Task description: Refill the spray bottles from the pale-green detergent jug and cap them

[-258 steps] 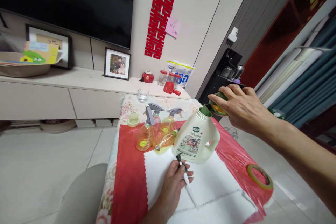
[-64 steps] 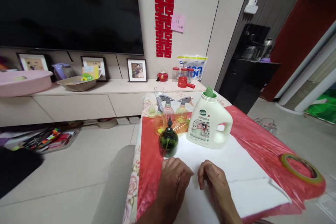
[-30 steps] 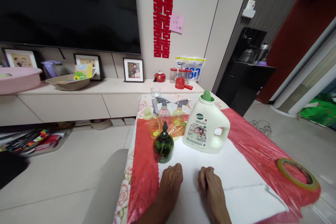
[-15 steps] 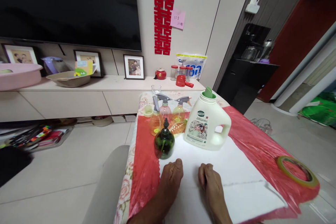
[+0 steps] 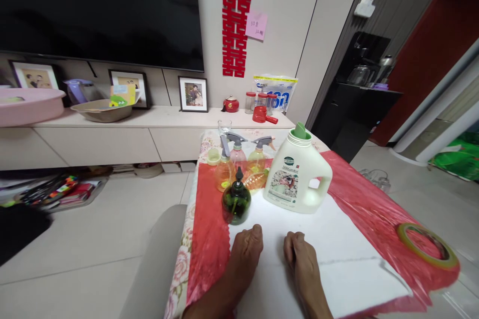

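Observation:
My left hand (image 5: 247, 249) is curled into a fist and rests on the white sheet (image 5: 359, 239), with no object showing in it. My right hand (image 5: 300, 253) lies a short way to the right, also closed, and nothing shows between its fingers. Just beyond the left fist stands a dark green pump bottle (image 5: 236, 204). A large cream detergent jug (image 5: 318, 174) stands upright past both hands, its handle to the right and a green spout (image 5: 300, 130) in its uncapped neck. Neither hand touches a bottle.
Behind the pump bottle are several spray bottles (image 5: 225, 174), one lying on its side, and a pale cap (image 5: 213, 156). Red plastic sheeting (image 5: 207, 229) covers the table under the white sheet. A tape roll (image 5: 428, 245) lies at the right edge. A low cabinet (image 5: 101, 147) runs along the wall.
The whole view has shifted slightly, so everything sits a little farther right in the picture. Both hands and the bottles keep their places on the table.

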A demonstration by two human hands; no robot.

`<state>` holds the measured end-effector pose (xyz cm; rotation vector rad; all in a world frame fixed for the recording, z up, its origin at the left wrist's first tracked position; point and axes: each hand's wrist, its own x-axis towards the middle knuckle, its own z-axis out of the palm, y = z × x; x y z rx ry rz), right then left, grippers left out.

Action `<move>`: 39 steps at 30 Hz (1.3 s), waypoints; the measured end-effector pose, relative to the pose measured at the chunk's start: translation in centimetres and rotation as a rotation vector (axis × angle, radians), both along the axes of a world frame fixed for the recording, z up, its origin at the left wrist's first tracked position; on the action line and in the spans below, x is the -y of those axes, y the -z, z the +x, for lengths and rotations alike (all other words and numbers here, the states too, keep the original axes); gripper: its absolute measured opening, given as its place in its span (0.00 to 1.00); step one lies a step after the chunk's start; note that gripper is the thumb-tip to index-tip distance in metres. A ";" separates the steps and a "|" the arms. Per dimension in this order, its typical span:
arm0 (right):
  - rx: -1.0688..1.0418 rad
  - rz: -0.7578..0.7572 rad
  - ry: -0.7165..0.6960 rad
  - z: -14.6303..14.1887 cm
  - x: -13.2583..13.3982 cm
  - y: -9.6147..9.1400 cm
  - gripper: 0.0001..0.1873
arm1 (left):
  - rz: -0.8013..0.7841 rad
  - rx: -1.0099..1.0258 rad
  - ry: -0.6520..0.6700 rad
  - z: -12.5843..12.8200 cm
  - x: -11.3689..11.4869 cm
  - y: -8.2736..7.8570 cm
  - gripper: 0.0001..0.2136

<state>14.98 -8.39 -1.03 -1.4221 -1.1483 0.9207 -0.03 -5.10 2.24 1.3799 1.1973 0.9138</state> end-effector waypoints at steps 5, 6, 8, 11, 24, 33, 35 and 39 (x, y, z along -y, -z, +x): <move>-0.002 -0.006 -0.007 0.0 0.0 -0.1 0.38 | 0.004 0.018 0.012 0.0 0.1 0.0 0.27; -0.002 -0.009 -0.007 0.0 0.0 -0.1 0.38 | 0.008 0.015 0.009 0.0 0.1 0.0 0.27; -0.001 -0.011 -0.007 0.0 -0.1 -0.1 0.38 | 0.014 0.013 0.008 0.0 0.1 0.0 0.27; 0.003 -0.009 -0.009 0.0 -0.1 -0.2 0.38 | 0.014 0.018 0.029 -0.1 0.2 -0.1 0.27; 0.013 -0.006 -0.017 -0.1 0.0 -0.3 0.38 | 0.016 -0.013 0.026 -0.2 0.3 -0.4 0.26; 0.018 -0.006 -0.026 0.0 0.0 -0.2 0.37 | 0.042 -0.036 0.050 -0.1 0.2 -0.1 0.26; 0.015 -0.006 -0.029 0.0 -0.1 -0.2 0.37 | 0.040 -0.030 0.047 -0.2 0.3 -0.1 0.26; 0.010 -0.006 -0.027 0.0 -0.1 -0.2 0.37 | 0.050 -0.042 0.037 -0.2 0.4 -0.2 0.25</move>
